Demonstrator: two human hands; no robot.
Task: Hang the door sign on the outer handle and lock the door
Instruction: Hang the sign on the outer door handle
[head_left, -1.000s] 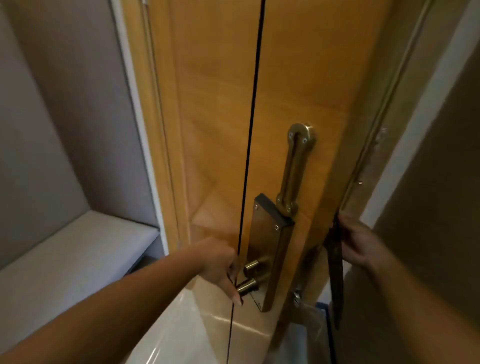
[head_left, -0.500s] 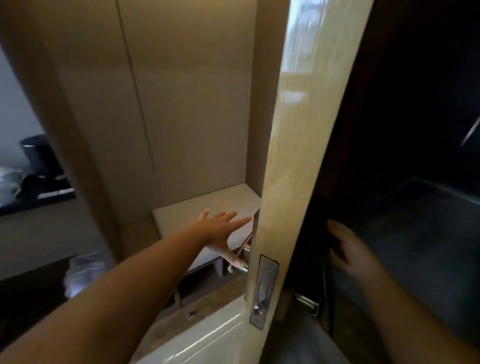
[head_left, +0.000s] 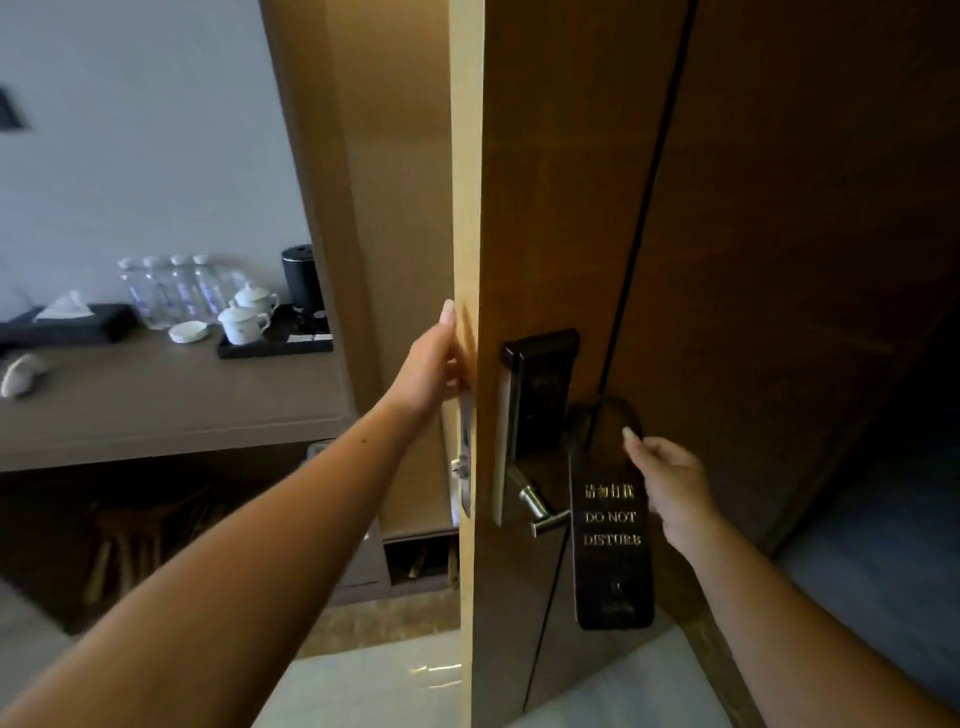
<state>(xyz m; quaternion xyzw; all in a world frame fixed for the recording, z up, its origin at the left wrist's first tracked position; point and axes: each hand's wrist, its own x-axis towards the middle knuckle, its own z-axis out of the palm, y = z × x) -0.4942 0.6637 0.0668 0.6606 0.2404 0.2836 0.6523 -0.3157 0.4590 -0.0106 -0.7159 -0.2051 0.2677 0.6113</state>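
Note:
The wooden door (head_left: 753, 218) stands ajar, and I see its pale edge (head_left: 466, 208) and its outer face. A black electronic lock plate (head_left: 535, 400) sits above the silver outer handle (head_left: 543, 512). A dark door sign (head_left: 610, 540) reading DO NOT DISTURB hangs upright by the handle's tip; whether its loop is over the lever I cannot tell. My right hand (head_left: 670, 488) pinches the sign's right edge near the top. My left hand (head_left: 431, 369) grips the door edge just above the metal latch plate (head_left: 464, 457).
At left, inside the room, a brown counter (head_left: 166, 405) carries a black tray with white lidded cups (head_left: 244, 319), several water bottles (head_left: 166, 291), a black kettle (head_left: 303, 280) and a tissue box (head_left: 67, 319). Pale tile floor (head_left: 374, 686) lies below; dark corridor carpet is at right.
My view has swung from the door's inner side to its outer face. My left hand moved from the inner handle to the door edge. My right hand brought the sign to the outer handle.

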